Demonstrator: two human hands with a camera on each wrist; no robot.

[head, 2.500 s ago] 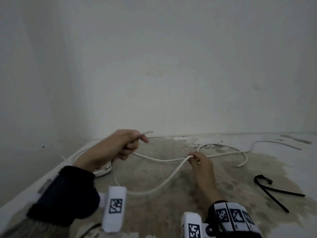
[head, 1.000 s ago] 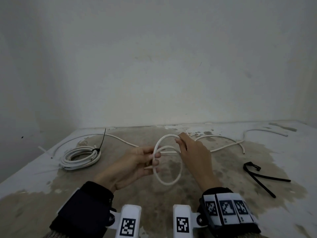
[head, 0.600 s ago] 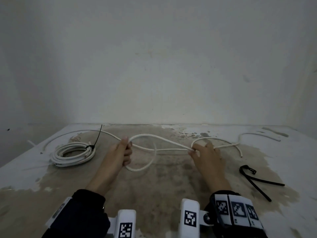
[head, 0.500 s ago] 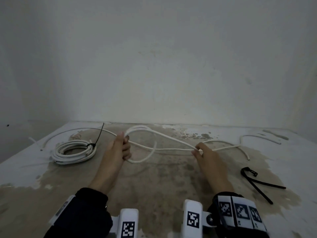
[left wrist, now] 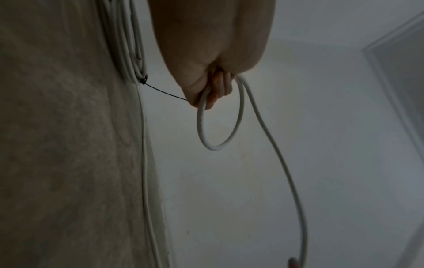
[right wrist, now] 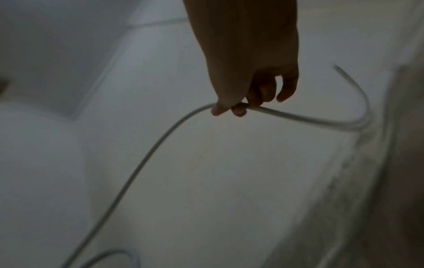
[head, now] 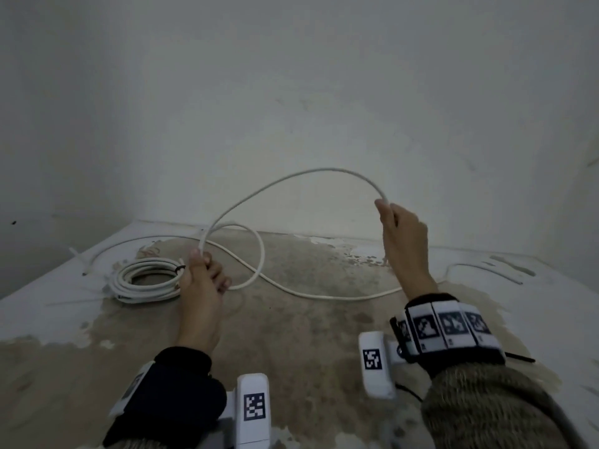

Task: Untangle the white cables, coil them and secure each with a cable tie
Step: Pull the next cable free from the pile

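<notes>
A loose white cable arcs through the air between my two hands. My left hand grips a small loop of it just above the table; the wrist view shows that loop hanging from my curled fingers. My right hand is raised at the right and pinches the cable between thumb and fingers. The rest of the cable trails over the table toward the right. A finished white coil bound with a black tie lies left of my left hand.
The stained table ends at a white wall behind. Another white strand runs along the table's back left. A black tie end pokes out behind my right wrist.
My right hand has lifted from the table up and to the right, drawing the cable into a tall arc. My left hand stays near the coil holding the loop.
</notes>
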